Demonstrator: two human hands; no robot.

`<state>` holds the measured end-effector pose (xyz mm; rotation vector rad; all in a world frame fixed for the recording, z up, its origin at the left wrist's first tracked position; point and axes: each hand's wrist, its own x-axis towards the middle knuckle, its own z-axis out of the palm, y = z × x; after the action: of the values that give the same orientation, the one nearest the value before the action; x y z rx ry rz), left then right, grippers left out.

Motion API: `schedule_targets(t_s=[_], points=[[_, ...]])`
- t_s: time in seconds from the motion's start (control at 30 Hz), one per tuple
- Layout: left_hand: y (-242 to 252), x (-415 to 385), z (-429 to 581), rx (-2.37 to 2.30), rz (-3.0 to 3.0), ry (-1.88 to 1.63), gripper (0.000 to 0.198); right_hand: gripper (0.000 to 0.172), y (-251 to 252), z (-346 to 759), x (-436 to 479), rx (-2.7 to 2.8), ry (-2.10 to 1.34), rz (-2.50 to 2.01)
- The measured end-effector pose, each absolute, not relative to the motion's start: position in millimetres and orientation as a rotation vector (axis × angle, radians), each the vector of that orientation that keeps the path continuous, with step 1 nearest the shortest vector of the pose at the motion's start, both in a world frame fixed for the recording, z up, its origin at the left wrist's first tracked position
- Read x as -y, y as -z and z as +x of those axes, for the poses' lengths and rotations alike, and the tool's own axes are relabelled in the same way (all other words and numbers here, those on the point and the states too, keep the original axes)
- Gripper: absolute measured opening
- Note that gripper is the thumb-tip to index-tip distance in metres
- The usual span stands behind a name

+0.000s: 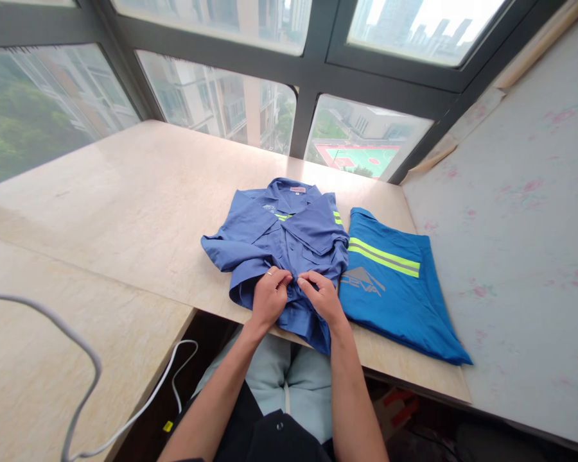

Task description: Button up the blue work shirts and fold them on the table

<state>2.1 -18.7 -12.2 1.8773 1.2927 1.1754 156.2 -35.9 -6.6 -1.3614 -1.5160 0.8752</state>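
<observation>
White cable [87, 378] trails nearest, lower left. Left hand [268, 296] and right hand [322, 296], fingers narrowed to a pinch, both grip the front placket of the blue work shirt [279, 237]. Shirt lies collar-away on the pale table [125, 205], hem hanging over the near edge. Folded bright-blue garment [395, 289] just beside, right. Windows [221, 102] beyond.

Label [297, 189] on shirt [270, 237] too small to read; white cable [96, 366] cut off at edge
</observation>
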Motion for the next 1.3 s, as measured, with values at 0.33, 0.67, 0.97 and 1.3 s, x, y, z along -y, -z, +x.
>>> schedule_targets(t_s=[0.33,0.67,0.97,1.3], points=[[11.8,14.9,-2.9,-1.166,1.871,-1.138,0.021,0.02,11.4,147.3,29.9,1.508,-0.673,-1.455],[5.5,19.5,-1.9,-1.355,1.663,-1.394,0.031,0.02,9.7,151.8,30.9,1.098,-0.815,-1.433],[6.3,24.9,-0.1,-1.466,1.849,-1.558,0.037,0.013,2.0,146.6,37.3,1.038,-0.843,-1.09],[12.7,19.0,1.4,-1.244,2.329,-1.352,0.051,0.02,8.8,145.7,34.7,1.081,-0.921,-1.237]])
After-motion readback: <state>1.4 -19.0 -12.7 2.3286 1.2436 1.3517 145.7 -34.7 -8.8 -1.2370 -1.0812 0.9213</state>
